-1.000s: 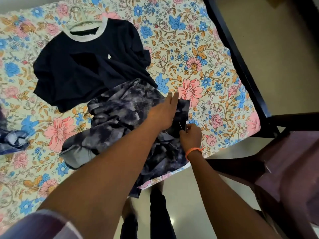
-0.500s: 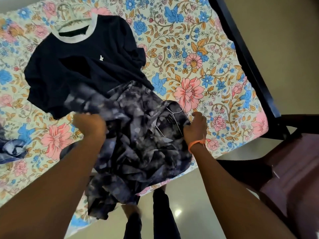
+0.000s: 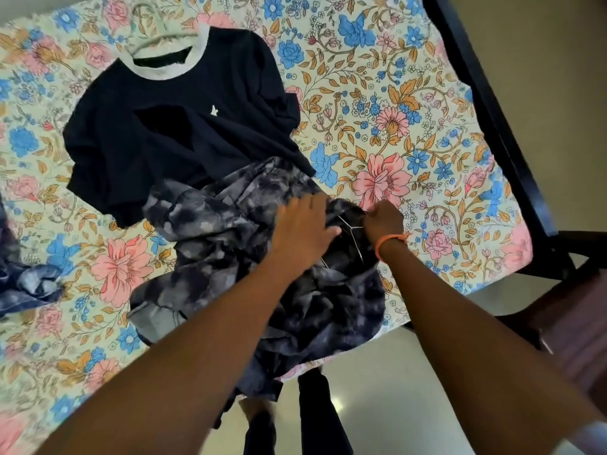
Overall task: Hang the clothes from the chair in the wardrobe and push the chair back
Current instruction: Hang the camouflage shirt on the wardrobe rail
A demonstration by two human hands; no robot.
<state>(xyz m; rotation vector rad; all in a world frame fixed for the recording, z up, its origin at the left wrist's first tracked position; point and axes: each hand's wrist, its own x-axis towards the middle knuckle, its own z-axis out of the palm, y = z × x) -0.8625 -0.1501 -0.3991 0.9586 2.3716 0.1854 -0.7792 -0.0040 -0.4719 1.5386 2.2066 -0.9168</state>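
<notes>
A: Biggest first. Bed with floral sheet fills the view, chair at its right corner, seat looks bare.

B: Clothes?

A: Dark t-shirt flat on the bed, upper left, pale hanger already in its neck. Below it the tie-dye shirt, crumpled, lower part drooping off the bed edge toward the person. Bit of another blue garment at the far left.

B: Hands?

A: Left hand lies on the tie-dye shirt, fingers fairly straight, pressing the cloth, not gripping. Right hand, orange wristband, is curled tight and pinching at the shirt's collar end; cloth or wire, can't tell which.

B: Key relation?

A: Wire hanger sits between the two hands, partly buried in the shirt. Its visible wires run from near the right fingers down toward the person. Right hand is nearer its top; left is just beside, on the fabric. My guess: the hanger is being worked into the shirt, so hanging is not yet done.
</notes>
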